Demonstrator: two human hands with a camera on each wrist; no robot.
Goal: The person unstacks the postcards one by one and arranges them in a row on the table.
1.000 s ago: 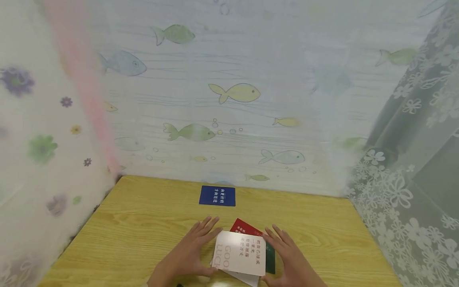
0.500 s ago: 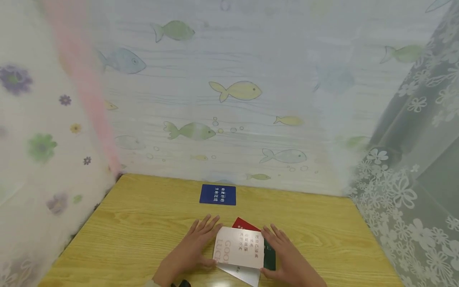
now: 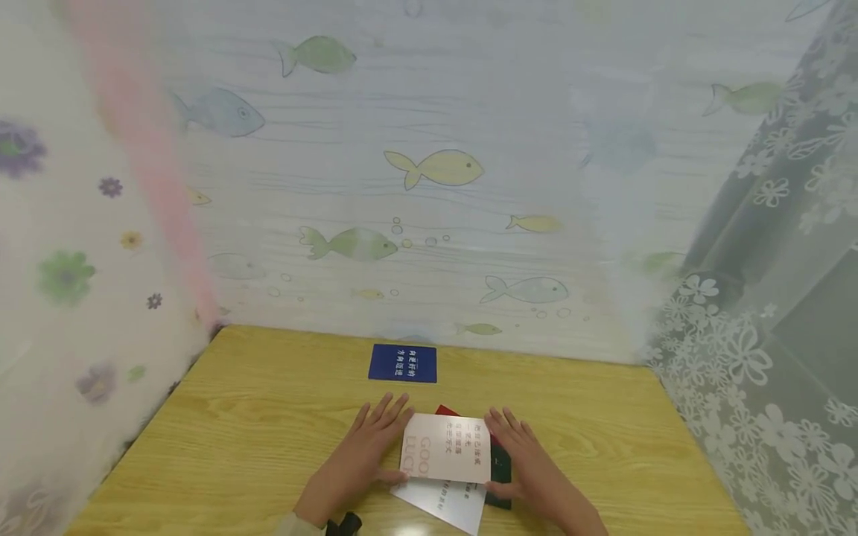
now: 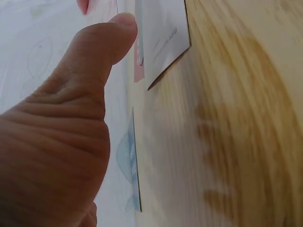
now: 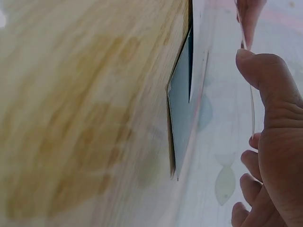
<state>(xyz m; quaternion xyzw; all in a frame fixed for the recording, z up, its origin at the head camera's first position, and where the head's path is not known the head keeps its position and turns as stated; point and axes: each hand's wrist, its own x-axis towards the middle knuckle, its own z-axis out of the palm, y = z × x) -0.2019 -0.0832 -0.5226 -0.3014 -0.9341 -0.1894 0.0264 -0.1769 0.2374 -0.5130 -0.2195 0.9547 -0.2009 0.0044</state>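
Observation:
A pale pinkish-white card [image 3: 445, 450] with Chinese lettering and "GOOD LUCK" lies between my two hands. My left hand [image 3: 362, 454] holds its left edge, thumb at the near corner and fingers at the far one. On the opposite edge my right hand [image 3: 532, 476] grips it the same way. Seen edge-on in the right wrist view, the pinkish card [image 5: 252, 109] is raised above the other cards. Beneath it lie a white card [image 3: 445, 505], a dark green card [image 3: 500, 470] and a red card [image 3: 445, 410], all partly covered.
A dark blue card [image 3: 402, 363] with white lettering lies by itself farther back on the wood-grain table [image 3: 281, 387]. Behind the table hangs a fish-patterned curtain [image 3: 429, 246], and lace fabric [image 3: 737, 357] hangs at the right.
Both hands have shifted the pinkish card a little away from the body, so more of the white card below shows. The blue card has stayed in place on the table.

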